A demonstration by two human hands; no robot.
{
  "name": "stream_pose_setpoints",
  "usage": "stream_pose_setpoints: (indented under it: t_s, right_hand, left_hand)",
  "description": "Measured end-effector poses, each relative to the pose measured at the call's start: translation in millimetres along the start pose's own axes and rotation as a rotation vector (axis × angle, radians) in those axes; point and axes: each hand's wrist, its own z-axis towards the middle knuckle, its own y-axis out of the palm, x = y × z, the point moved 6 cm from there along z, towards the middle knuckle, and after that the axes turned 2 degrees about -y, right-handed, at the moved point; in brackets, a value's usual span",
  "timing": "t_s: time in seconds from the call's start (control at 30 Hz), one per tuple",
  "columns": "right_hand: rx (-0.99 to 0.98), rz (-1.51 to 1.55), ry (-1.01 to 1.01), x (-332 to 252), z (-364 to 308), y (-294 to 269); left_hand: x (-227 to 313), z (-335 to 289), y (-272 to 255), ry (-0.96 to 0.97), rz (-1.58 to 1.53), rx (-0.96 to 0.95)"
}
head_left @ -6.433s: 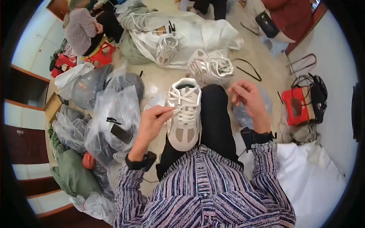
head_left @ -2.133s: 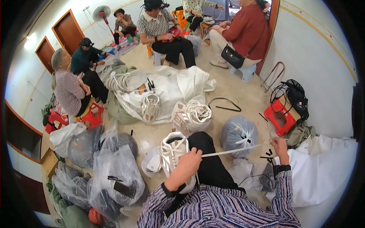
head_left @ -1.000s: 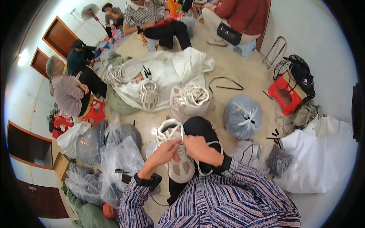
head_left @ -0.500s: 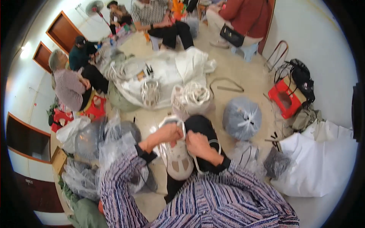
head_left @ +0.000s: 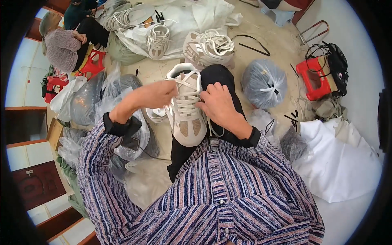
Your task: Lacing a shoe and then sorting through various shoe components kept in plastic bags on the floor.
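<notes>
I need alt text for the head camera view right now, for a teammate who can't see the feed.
A person in a striped shirt holds a white and beige sneaker on their lap, left hand and right hand both working its white laces. Around them on the floor are more sneakers on a white sheet, grey plastic bags and a red stool.
</notes>
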Motion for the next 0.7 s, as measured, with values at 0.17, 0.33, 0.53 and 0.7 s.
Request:
stream_pose_setpoints:
  t_s: [0.17, 0.33, 0.53, 0.7]
  right_hand:
    - [-0.256, 0.136, 0.052, 10, 3, 3]
    - [-0.759, 0.401, 0.065, -6, -5, -32]
    - [-0.733, 0.284, 0.036, 10, 21, -17]
    - [-0.48, 0.509, 0.168, 19, 42, -12]
  left_hand:
    - [-20, -5, 51, 0.079, -1.304, -0.23]
    - [-75, -91, -47, 0.795, -1.862, 0.631]
    - [-142, -183, -110, 1.266, -1.863, 0.729]
    - [-210, -258, -135, 1.217, -1.531, 0.937]
